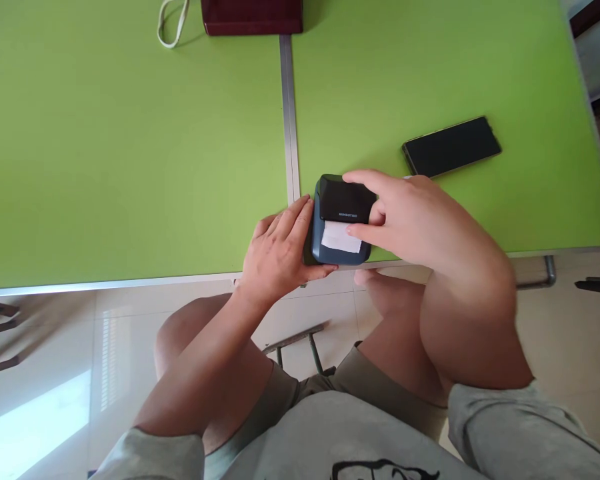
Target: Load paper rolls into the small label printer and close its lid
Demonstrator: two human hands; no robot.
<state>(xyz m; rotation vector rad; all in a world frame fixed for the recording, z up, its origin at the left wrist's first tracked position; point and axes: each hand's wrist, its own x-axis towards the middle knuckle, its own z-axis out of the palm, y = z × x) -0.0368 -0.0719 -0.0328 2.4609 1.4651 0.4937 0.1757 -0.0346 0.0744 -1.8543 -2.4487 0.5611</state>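
A small label printer (347,193), with a black lid and a blue-grey base, sits near the table's front edge. A white paper label (336,237) sticks out of its front below the lid. My left hand (279,250) braces the printer's left side, fingers extended along it and thumb at the front corner. From the right, my right hand (400,210) grips the printer: the index finger lies on the far edge of the lid and the thumb touches the paper label. The remaining right fingers are curled and partly hidden.
On the green table (130,153), a black phone (453,147) lies beyond my right hand. A dark red box (253,17) and a white cord loop (173,27) are at the far edge of view. A metal strip (289,113) divides the tabletop.
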